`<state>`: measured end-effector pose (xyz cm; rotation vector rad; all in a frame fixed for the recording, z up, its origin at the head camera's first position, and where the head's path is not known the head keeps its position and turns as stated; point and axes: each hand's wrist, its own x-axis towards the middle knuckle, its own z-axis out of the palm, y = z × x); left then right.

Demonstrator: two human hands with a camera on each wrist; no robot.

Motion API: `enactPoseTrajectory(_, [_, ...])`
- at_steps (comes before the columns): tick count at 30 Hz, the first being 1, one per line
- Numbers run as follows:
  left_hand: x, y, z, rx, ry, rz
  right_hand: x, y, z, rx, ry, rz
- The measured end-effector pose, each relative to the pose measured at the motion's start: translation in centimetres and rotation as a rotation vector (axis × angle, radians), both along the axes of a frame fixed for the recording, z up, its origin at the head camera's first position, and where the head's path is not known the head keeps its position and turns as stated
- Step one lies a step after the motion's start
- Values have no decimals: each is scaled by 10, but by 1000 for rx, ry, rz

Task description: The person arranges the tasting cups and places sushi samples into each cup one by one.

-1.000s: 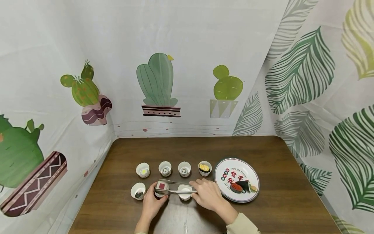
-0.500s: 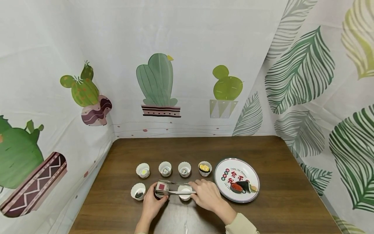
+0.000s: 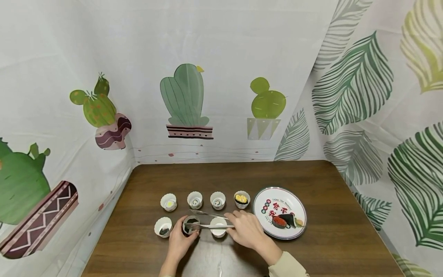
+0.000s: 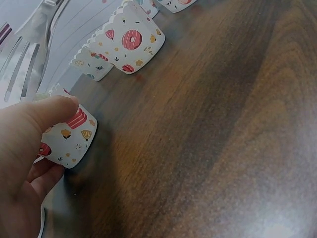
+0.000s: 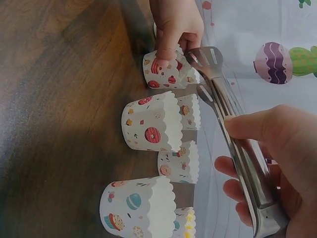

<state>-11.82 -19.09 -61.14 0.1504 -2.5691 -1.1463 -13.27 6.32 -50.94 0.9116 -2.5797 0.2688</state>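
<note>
My left hand (image 3: 180,236) grips a small printed paper baking cup (image 4: 74,139) with a scalloped rim, thumb on its near side. Inside it a dark piece (image 3: 191,221) shows, partly covered by the tongs. In my right hand (image 3: 245,227) are metal tongs (image 5: 247,153), thumb on one arm and fingers on the other. Their slotted ends spread apart over the held cup, with nothing visible between them. Close by, under the tongs' arms, stands a white paper cup (image 3: 218,232).
A cup with a dark piece (image 3: 163,227) stands to the left. Behind are a cup with something yellow (image 3: 168,202), two cups with small round pieces, and one with yellow-topped sushi (image 3: 241,199). A white plate (image 3: 293,202) at right bears red-topped sushi (image 3: 279,222) and a dark cone-shaped roll (image 3: 287,219).
The white piece with a pink square, earlier between the tongs' ends over the held cup, no longer shows there; a dark piece now shows in that cup. Both hands have hardly moved.
</note>
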Motion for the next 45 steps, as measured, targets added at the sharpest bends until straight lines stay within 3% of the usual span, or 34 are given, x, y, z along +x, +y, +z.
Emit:
enactPoseTrajectory(16, [1, -2, -1, -11, -34, 3, 0, 16, -5, -59, 21, -33])
enactPoseTrajectory(28, [1, -1, 0, -14, -27, 5, 4, 35, -2, -11, -90, -118])
enactPoseTrajectory(45, [0, 0, -1, -22, -12, 2, 11, 67, -6, -59, -30, -195])
